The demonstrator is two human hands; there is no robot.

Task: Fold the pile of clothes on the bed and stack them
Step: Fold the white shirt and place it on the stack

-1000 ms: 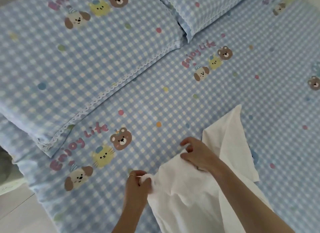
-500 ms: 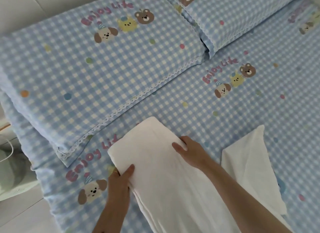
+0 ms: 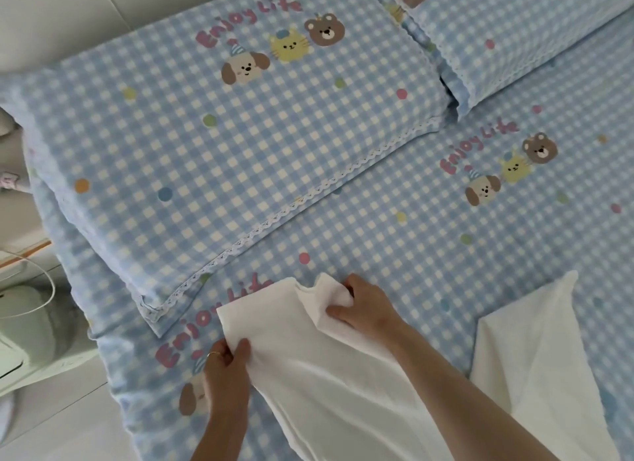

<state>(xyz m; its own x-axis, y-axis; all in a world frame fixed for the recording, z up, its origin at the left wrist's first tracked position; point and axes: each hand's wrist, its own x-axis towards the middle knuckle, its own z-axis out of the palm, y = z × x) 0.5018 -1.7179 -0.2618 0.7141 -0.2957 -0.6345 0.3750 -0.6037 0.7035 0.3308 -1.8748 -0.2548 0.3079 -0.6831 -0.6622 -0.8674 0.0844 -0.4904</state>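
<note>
A white garment lies spread on the blue checked bed sheet near the front. My left hand pinches its left edge between thumb and fingers. My right hand grips a small flap at the garment's top right corner, which is lifted and crumpled. A second piece of white cloth lies flat to the right, apart from both hands; I cannot tell whether it belongs to the same garment.
A large checked pillow lies just beyond the garment, a second pillow at the top right. The bed's left edge runs past my left hand, with a pale green device and white floor beside it.
The folded top edge that lay flat half a second ago is now pulled up at its right corner by my right hand. My left hand shifted to pinch the left edge.
</note>
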